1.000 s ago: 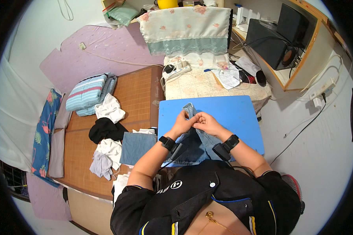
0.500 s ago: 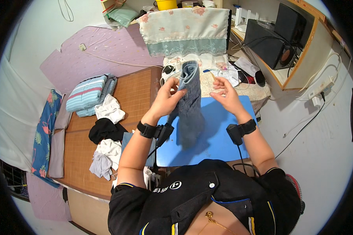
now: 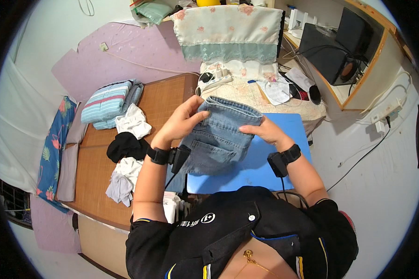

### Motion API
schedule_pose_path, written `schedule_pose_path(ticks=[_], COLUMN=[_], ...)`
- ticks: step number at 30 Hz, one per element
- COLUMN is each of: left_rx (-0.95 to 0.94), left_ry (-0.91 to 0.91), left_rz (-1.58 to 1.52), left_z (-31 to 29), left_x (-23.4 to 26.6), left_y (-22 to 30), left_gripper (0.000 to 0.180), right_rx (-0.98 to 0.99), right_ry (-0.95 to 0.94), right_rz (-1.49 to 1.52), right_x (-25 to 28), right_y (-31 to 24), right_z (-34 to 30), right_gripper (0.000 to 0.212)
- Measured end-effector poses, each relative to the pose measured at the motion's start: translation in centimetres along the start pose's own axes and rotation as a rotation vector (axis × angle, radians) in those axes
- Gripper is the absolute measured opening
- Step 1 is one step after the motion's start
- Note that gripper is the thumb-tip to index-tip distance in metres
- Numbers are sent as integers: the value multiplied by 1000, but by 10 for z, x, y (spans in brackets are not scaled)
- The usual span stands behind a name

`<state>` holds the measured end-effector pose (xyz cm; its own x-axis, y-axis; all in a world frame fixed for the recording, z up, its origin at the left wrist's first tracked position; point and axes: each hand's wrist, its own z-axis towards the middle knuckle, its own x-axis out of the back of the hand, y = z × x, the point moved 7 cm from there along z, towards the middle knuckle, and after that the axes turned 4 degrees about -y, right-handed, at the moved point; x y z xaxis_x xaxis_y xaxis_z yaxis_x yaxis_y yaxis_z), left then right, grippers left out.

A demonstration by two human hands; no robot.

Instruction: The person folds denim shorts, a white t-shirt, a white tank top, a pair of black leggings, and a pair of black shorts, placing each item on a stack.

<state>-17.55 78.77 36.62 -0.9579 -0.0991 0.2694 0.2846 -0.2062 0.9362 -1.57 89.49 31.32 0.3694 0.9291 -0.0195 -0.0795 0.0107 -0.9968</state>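
Note:
A pair of blue denim jeans (image 3: 216, 146) hangs between my hands, waistband at the top and a patch pocket facing me. My left hand (image 3: 186, 120) grips the waistband at its left end. At the right end my right hand (image 3: 265, 131) pinches the waistband, thumb on the near side and fingers hidden behind the cloth. Below the jeans lies a blue tabletop (image 3: 270, 162), partly covered by them. Whether the lower cloth rests on it I cannot tell.
Left of the table, a brown mat-covered bed (image 3: 95, 172) holds crumpled white, black and grey clothes (image 3: 128, 146) and a folded striped quilt (image 3: 108, 103). Behind the table stand a cluttered cloth-covered surface (image 3: 237, 88) and a power strip (image 3: 216, 80). Black speakers (image 3: 323, 58) fill a shelf at right.
My right hand, free half a second ago, now holds the waistband. The jeans have opened out from a narrow bunch into a wide, flatter shape. My left hand has shifted slightly left.

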Motion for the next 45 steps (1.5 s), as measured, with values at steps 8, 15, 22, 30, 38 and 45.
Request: schedule_pose_path(ticks=[8,15,22,30,38,45], left_rx=[6,218,502,713,447,276], left_ry=[-45,-174,-113,28,-103,13], left_rz=[488,499,714,342,412,427], left_z=[60,72,-19,-83,-110,-114], left_x=[-12,-80,-64,-82,-113,-120], left_y=[-17,-157,-237,-240,-213,-214], left_gripper=[21,33,57,79,81,64], right_rx=[-164,-316,-564,-554,-248,-8], right_ry=[102,572,843,806,1035,172], right_rz=[514,709,734,736,-1168,-1067], right_x=[-6,103,135,130,146,44], right_y=[60,238,289,272,156,163], right_z=[-16,-110,-158,-157,-133,24], right_gripper=[45,43,37,41,48,31])
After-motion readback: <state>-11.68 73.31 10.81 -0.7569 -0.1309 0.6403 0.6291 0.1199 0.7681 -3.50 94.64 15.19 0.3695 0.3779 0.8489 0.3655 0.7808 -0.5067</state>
